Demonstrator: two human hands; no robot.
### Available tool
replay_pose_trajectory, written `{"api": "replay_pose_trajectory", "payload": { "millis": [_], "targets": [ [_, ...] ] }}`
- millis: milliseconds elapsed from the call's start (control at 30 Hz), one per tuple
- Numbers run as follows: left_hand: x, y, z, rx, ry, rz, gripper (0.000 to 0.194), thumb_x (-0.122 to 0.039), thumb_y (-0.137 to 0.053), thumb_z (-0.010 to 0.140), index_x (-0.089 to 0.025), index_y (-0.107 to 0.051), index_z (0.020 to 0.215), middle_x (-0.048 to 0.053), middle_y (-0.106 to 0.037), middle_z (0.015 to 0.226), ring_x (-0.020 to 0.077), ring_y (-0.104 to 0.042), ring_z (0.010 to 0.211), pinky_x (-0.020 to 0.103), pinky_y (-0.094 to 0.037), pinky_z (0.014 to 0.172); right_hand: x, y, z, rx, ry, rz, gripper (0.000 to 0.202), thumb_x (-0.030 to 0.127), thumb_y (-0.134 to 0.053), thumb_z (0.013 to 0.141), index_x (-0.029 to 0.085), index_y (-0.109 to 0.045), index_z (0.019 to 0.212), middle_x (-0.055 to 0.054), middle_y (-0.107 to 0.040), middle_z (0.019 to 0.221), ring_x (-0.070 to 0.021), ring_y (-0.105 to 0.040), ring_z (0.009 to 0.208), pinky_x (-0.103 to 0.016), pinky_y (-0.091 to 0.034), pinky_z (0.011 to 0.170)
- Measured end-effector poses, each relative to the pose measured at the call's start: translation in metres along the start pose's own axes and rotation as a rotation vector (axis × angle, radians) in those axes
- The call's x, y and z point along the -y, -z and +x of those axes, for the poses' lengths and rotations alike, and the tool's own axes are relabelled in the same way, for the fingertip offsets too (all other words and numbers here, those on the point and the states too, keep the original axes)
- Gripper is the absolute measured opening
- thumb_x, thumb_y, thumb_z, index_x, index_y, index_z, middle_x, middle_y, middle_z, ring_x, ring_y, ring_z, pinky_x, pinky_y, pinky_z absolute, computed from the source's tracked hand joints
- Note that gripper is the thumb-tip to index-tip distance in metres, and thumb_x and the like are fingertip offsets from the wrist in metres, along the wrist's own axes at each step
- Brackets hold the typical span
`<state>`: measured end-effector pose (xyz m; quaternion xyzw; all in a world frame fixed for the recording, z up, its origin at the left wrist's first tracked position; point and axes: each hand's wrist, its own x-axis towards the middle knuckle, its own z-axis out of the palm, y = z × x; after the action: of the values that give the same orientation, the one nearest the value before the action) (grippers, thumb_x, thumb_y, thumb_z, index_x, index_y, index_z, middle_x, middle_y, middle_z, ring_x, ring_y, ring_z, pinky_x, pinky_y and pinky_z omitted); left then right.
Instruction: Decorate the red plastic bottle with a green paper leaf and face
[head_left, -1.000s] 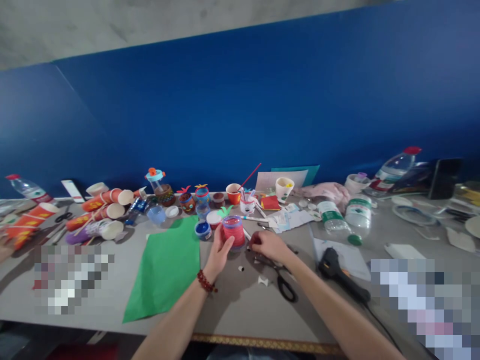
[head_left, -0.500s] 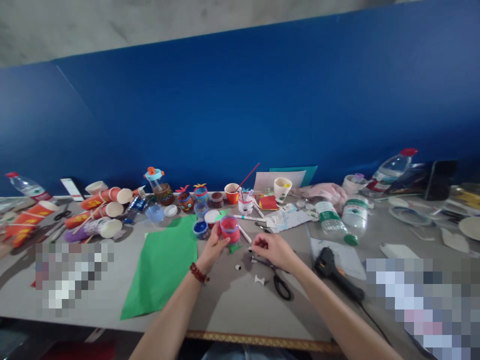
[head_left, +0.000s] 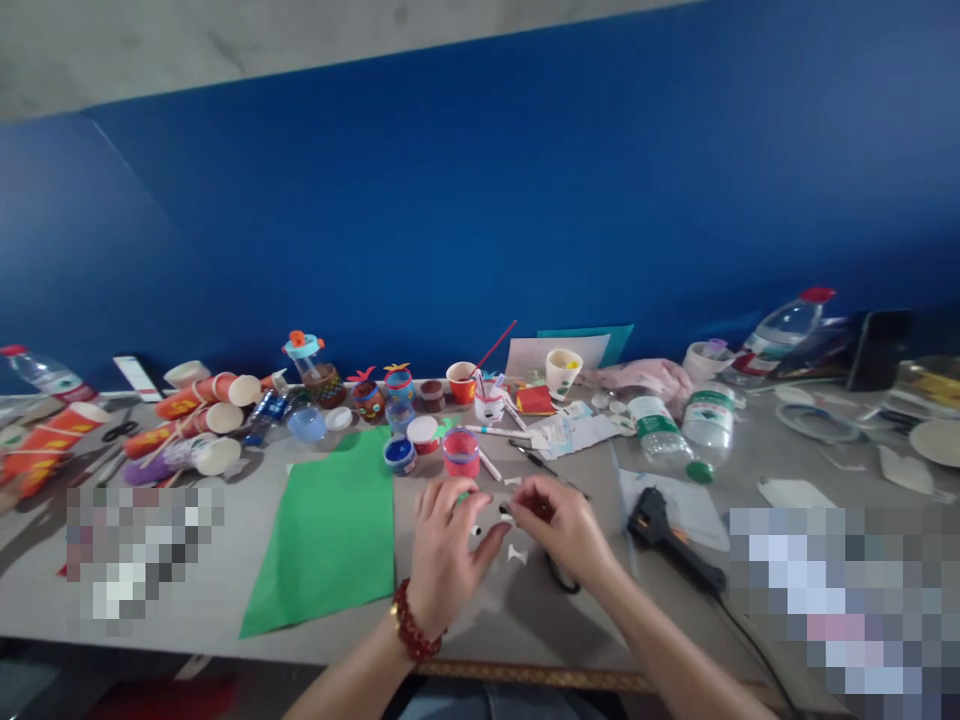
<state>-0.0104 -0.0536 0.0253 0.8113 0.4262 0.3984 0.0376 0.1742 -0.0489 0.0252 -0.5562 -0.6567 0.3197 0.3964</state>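
Observation:
My right hand (head_left: pixel 559 525) pinches a small black-and-white paper piece (head_left: pixel 506 513) between thumb and fingertips. Facing it, my left hand (head_left: pixel 450 545) is open, its thumb and curved fingers apart with nothing between them. Just beyond the hands stands a small clear cup with red sides and a purple rim (head_left: pixel 461 457). A second small black-and-white piece (head_left: pixel 475 531) lies on the table by my left thumb. Close below the right fingers is a white paper scrap (head_left: pixel 517 553). My right hand mostly covers the scissors; a black handle loop (head_left: pixel 562 574) shows under the wrist.
Green paper (head_left: pixel 330 540) lies to the left. Blue paint (head_left: pixel 400 455) and a white-lidded jar (head_left: pixel 423 433) stand behind it. On the right rests a black glue gun (head_left: pixel 671 540) with its cord, near plastic bottles (head_left: pixel 709 420). Taped orange cups (head_left: pixel 199 397) lie far left.
My left hand has let go of the red cup, which now stands on the table, and has moved nearer towards my right hand. The right hand has come slightly closer to me.

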Motion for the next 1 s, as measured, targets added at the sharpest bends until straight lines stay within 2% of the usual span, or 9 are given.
{"api": "replay_pose_trajectory", "payload": {
  "millis": [300,433,533,633,700,767,833,933,1000],
  "targets": [
    [-0.006,-0.017,-0.003,-0.035,0.010,-0.040,0.014,-0.023,-0.059,0.086,-0.023,-0.066,0.097,0.009,-0.065,0.100,0.0254,-0.056,0.094,0.040,-0.041,0.085,0.004,-0.010,-0.013,-0.100,-0.003,0.025,0.012,0.027,-0.058,0.079,0.020,-0.056,0.069,0.002,-0.058,0.059,-0.0144,-0.053,0.055,-0.022,-0.039,0.053],
    [-0.006,-0.019,-0.004,-0.039,0.073,-0.170,0.013,-0.022,-0.060,0.085,-0.023,-0.067,0.095,0.008,-0.067,0.097,0.0250,-0.058,0.093,0.040,-0.043,0.086,0.001,-0.008,-0.020,-0.041,0.002,0.056,0.018,0.033,-0.055,0.086,0.019,-0.060,0.076,0.001,-0.060,0.062,-0.0150,-0.056,0.058,-0.023,-0.043,0.054],
    [-0.003,-0.020,-0.005,-0.024,0.203,-0.361,0.011,-0.025,-0.063,0.084,-0.023,-0.068,0.093,0.008,-0.067,0.097,0.0249,-0.059,0.096,0.038,-0.046,0.088,-0.018,0.014,-0.034,-0.067,0.003,-0.026,0.019,0.036,-0.052,0.090,0.020,-0.064,0.089,-0.003,-0.067,0.076,-0.0173,-0.062,0.067,-0.025,-0.049,0.061],
    [0.003,-0.022,-0.006,0.040,0.399,-0.612,0.013,-0.030,-0.065,0.082,-0.022,-0.069,0.091,0.008,-0.067,0.099,0.0251,-0.061,0.098,0.036,-0.048,0.087,-0.055,0.054,-0.055,-0.289,0.010,-0.401,0.024,0.039,-0.051,0.090,0.021,-0.063,0.102,-0.010,-0.066,0.109,-0.0248,-0.063,0.093,-0.035,-0.051,0.081],
    [0.007,-0.026,-0.008,0.078,0.505,-0.767,0.016,-0.033,-0.068,0.080,-0.021,-0.071,0.090,0.008,-0.068,0.098,0.0251,-0.062,0.096,0.035,-0.049,0.086,-0.082,0.081,-0.070,-0.348,-0.026,-0.681,0.029,0.041,-0.053,0.087,0.022,-0.063,0.107,-0.012,-0.064,0.116,-0.0323,-0.059,0.105,-0.045,-0.047,0.090],
    [0.009,-0.031,-0.009,0.097,0.585,-0.876,0.019,-0.034,-0.071,0.077,-0.020,-0.072,0.089,0.008,-0.069,0.097,0.0240,-0.062,0.093,0.034,-0.049,0.086,-0.104,0.101,-0.082,-0.326,-0.061,-0.827,0.035,0.041,-0.053,0.084,0.020,-0.061,0.112,-0.014,-0.063,0.115,-0.0341,-0.060,0.102,-0.048,-0.048,0.088],
    [0.010,-0.035,-0.010,0.099,0.654,-0.947,0.020,-0.035,-0.073,0.075,-0.020,-0.073,0.088,0.007,-0.069,0.097,0.0224,-0.062,0.091,0.033,-0.049,0.085,-0.118,0.113,-0.089,-0.264,-0.085,-0.868,0.035,0.039,-0.053,0.083,0.020,-0.062,0.111,-0.014,-0.063,0.111,-0.0335,-0.061,0.100,-0.046,-0.049,0.085],
    [0.010,-0.039,-0.011,0.096,0.722,-1.022,0.020,-0.036,-0.074,0.074,-0.021,-0.073,0.088,0.006,-0.070,0.097,0.0211,-0.062,0.091,0.031,-0.048,0.084,-0.129,0.118,-0.090,-0.172,-0.102,-0.813,0.029,0.034,-0.049,0.084,0.021,-0.063,0.105,-0.012,-0.064,0.104,-0.0288,-0.065,0.089,-0.041,-0.052,0.078],
    [0.011,-0.040,-0.013,0.095,0.747,-1.055,0.021,-0.035,-0.075,0.074,-0.021,-0.073,0.089,0.005,-0.070,0.097,0.0205,-0.061,0.092,0.030,-0.047,0.083,-0.135,0.120,-0.087,-0.161,-0.088,-0.747,0.029,0.033,-0.048,0.083,0.020,-0.063,0.104,-0.012,-0.063,0.104,-0.0270,-0.065,0.087,-0.038,-0.053,0.076]
  ]
}}
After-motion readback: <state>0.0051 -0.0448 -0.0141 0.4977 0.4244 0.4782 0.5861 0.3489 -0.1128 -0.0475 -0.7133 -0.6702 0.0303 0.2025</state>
